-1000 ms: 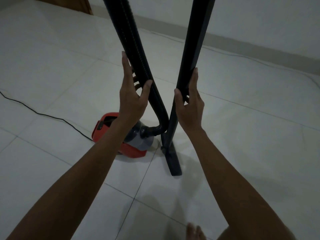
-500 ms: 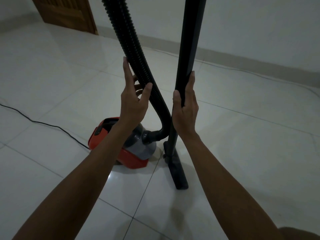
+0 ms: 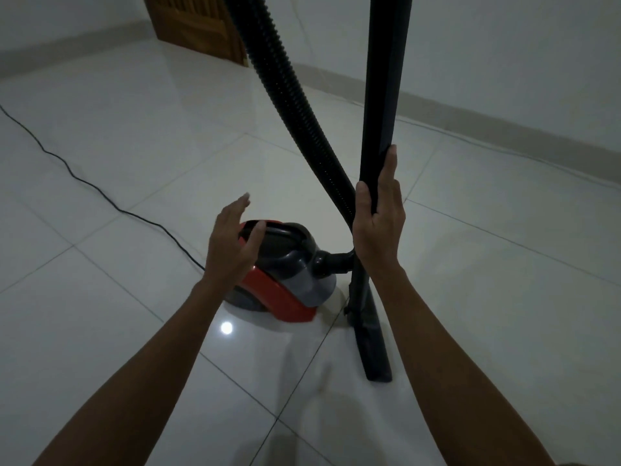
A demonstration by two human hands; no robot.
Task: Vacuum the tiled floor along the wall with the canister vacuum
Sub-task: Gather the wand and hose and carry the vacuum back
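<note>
A red and grey canister vacuum [image 3: 289, 280] sits on the white tiled floor [image 3: 134, 163] in front of me. Its black ribbed hose [image 3: 285, 82] rises from the front of the canister and leaves the frame at the top. The black wand [image 3: 383, 79] stands nearly upright, and its floor nozzle [image 3: 373, 344] rests on the tiles. My right hand [image 3: 378, 223] holds the wand with thumb and fingers wrapped around it. My left hand [image 3: 233, 245] hovers open above the canister's handle and touches nothing.
A black power cord [image 3: 84, 183] snakes across the floor from the left to the canister. The wall with its grey skirting [image 3: 504, 129] runs behind, with a thin cable along its foot. A wooden door [image 3: 198, 25] stands at the back left.
My left hand has let go of the hose and dropped towards the canister. The right hand stays on the wand. The view has tilted so more of the door shows.
</note>
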